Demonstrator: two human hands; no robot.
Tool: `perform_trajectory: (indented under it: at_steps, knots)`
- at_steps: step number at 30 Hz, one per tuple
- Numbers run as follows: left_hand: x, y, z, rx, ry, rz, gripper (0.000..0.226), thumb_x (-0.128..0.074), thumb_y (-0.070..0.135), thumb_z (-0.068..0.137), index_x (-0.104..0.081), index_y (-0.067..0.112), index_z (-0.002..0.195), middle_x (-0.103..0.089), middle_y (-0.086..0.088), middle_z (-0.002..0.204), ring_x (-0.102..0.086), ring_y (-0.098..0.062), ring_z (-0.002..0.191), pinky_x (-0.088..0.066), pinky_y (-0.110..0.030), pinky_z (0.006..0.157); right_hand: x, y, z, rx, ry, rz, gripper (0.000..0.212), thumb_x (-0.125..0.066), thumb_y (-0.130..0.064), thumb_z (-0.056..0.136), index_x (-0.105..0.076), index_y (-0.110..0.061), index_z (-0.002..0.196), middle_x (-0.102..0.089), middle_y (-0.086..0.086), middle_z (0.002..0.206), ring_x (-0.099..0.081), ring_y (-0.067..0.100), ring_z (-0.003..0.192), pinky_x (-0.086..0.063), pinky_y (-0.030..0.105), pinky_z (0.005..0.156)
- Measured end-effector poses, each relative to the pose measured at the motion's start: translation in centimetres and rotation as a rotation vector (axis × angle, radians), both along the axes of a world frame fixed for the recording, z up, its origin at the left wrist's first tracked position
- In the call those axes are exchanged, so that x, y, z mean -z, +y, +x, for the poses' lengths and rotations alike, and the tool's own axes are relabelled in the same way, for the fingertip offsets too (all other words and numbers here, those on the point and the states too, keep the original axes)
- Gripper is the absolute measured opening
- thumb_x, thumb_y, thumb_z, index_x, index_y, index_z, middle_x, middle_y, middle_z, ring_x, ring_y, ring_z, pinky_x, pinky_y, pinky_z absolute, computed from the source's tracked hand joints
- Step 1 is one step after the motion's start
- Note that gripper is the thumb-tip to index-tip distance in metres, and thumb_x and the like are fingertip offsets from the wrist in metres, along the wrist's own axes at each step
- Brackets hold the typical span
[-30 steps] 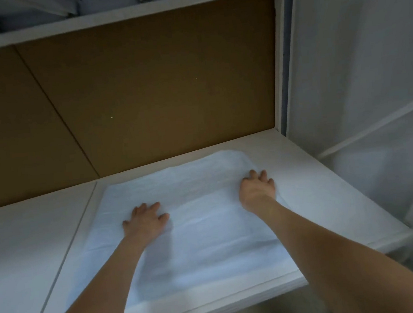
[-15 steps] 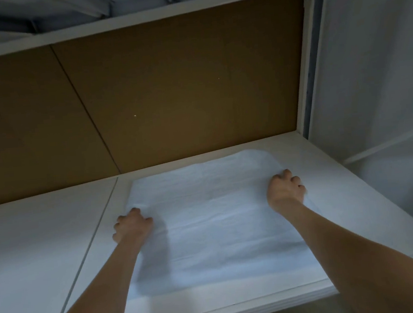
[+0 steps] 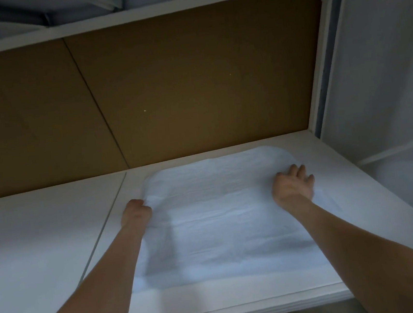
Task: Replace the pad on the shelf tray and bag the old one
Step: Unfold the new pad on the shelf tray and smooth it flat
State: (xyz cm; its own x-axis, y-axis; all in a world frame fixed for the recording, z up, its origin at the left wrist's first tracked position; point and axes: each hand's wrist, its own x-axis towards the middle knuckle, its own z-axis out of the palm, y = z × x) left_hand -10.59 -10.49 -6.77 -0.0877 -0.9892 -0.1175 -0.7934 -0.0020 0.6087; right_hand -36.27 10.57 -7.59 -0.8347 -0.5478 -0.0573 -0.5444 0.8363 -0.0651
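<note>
- left hand (image 3: 135, 212): fingers curled, pinching left edge of pad (image 3: 221, 220)
- right hand (image 3: 293, 188): fingers loosely spread, resting on pad's right side
- pad flat on shelf tray (image 3: 370, 191)

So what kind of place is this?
Probably a bay in a white shelving unit; the room itself isn't shown. A white pad lies on the shelf tray, a brown back board stands behind, and an upper shelf runs overhead.

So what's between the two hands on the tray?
Only the pad: its wrinkled white surface runs from the left hand gripping its left edge to the right hand resting near its right edge. Nothing else shows there in the head view.
</note>
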Motion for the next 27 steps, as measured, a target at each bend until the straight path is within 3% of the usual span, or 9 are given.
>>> perform_trajectory:
  at_steps: [2,5,9,12,15,18,21,24,27]
  knots:
    - [-0.2,-0.2,-0.2,0.034,-0.053,0.038,0.026,-0.045,0.000,0.092,-0.057,-0.012,0.111,-0.059,-0.027,0.118,-0.056,-0.041,0.109,-0.047,-0.038,0.087,0.0,-1.5,1.6,-0.103,-0.029,-0.050,0.049,-0.032,-0.021,0.099,-0.034,-0.017,0.147,-0.004,0.015,0.160,0.003,0.036,0.147,-0.008,0.048,0.120]
    - [-0.2,-0.6,0.0,0.085,-0.127,0.026,0.020,-0.045,0.006,0.093,-0.055,-0.005,0.105,-0.059,-0.024,0.115,-0.056,-0.038,0.108,-0.045,-0.034,0.084,0.0,-4.0,4.1,-0.225,-0.089,-0.113,0.045,-0.029,-0.027,0.102,-0.036,-0.018,0.146,-0.006,0.011,0.161,0.003,0.033,0.148,-0.009,0.046,0.120]
    - [0.5,-2.2,-0.7,0.128,-0.102,-0.072,0.041,-0.047,0.007,0.091,-0.048,0.003,0.132,-0.051,-0.018,0.133,-0.050,-0.033,0.120,-0.042,-0.033,0.097,0.3,-6.7,5.4,-0.300,-0.119,-0.113,0.048,-0.031,-0.039,0.102,-0.040,-0.019,0.144,-0.012,0.010,0.159,-0.002,0.032,0.148,-0.015,0.046,0.119]
    - [1.2,-3.4,-1.5,0.162,-0.050,-0.090,0.048,-0.049,0.005,0.091,-0.046,0.007,0.138,-0.051,-0.013,0.138,-0.048,-0.030,0.127,-0.039,-0.031,0.103,0.5,-8.1,5.9,-0.309,-0.124,-0.096,0.047,-0.033,-0.043,0.100,-0.048,-0.018,0.136,-0.031,0.011,0.149,-0.024,0.029,0.141,-0.027,0.043,0.112]
    - [1.3,-4.8,-2.1,0.102,0.025,-0.059,0.037,-0.051,0.002,0.088,-0.059,0.002,0.124,-0.060,-0.016,0.127,-0.056,-0.033,0.117,-0.046,-0.034,0.096,0.7,-8.8,6.2,-0.287,-0.109,-0.086,0.045,-0.033,-0.043,0.098,-0.053,-0.018,0.130,-0.044,0.008,0.136,-0.040,0.026,0.126,-0.034,0.039,0.103]
    - [1.1,-6.0,-2.5,0.067,0.127,0.035,0.027,-0.052,-0.002,0.085,-0.065,-0.008,0.108,-0.065,-0.023,0.112,-0.063,-0.038,0.103,-0.052,-0.036,0.081,0.5,-9.5,6.3,-0.270,-0.075,-0.093,0.045,-0.033,-0.044,0.098,-0.055,-0.018,0.128,-0.048,0.007,0.129,-0.044,0.027,0.120,-0.037,0.038,0.098]
    - [1.2,-6.6,-2.6,0.050,0.216,0.090,0.027,-0.055,0.002,0.084,-0.063,-0.012,0.105,-0.065,-0.027,0.109,-0.063,-0.039,0.100,-0.045,-0.033,0.069,0.5,-10.3,6.6,-0.254,-0.062,-0.092,0.045,-0.034,-0.045,0.098,-0.054,-0.018,0.128,-0.047,0.007,0.128,-0.043,0.028,0.119,-0.038,0.038,0.097]
    - [1.2,-7.0,-2.7,0.045,0.222,0.132,0.031,-0.055,0.009,0.086,-0.058,-0.011,0.110,-0.062,-0.025,0.102,-0.061,-0.039,0.100,-0.041,-0.031,0.070,0.9,-10.7,6.8,-0.240,-0.039,-0.113,0.044,-0.035,-0.044,0.098,-0.052,-0.018,0.129,-0.046,0.008,0.129,-0.042,0.029,0.120,-0.037,0.039,0.097]
    - [1.0,-7.5,-2.9,0.077,0.202,0.144,0.024,-0.060,0.019,0.089,-0.056,-0.004,0.092,-0.055,-0.015,0.083,-0.056,-0.030,0.087,-0.041,-0.032,0.073,1.3,-10.9,6.9,-0.237,-0.004,-0.136,0.044,-0.035,-0.044,0.097,-0.051,-0.019,0.129,-0.045,0.008,0.130,-0.041,0.029,0.120,-0.037,0.039,0.096]
